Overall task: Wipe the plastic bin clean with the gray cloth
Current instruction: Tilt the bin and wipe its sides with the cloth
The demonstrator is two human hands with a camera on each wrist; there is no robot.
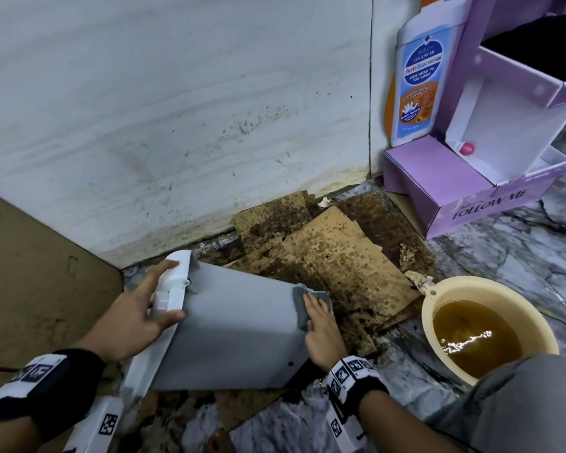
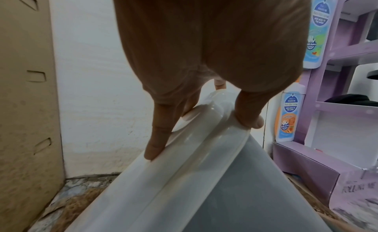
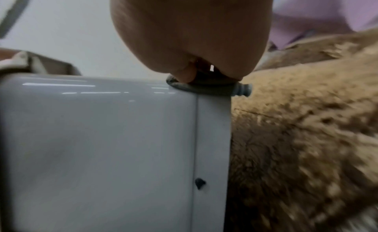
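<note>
Plastic bin point(image 1: 236, 328) tilted; gray cloth point(image 1: 303, 308) under right hand point(image 1: 322, 328)

Head looks down; wrists close on bin point(image 1: 232, 325).

At upper right, the cardboard bottle cutout point(image 1: 419, 80) reads "FOLLOW ME Anti-Bacterial KIDS HEAD TO TOE WASH"; the purple display stand point(image 1: 490, 207) reads "FOLLOW ME".

we see even, cool indoor light in the head view, with glare on the brown water in the basin point(image 1: 471, 338). straight lines bow at the edges. the right wrist view smears the cardboard point(image 3: 306, 138) with motion blur; both palms loom dim and unfocused.
</note>
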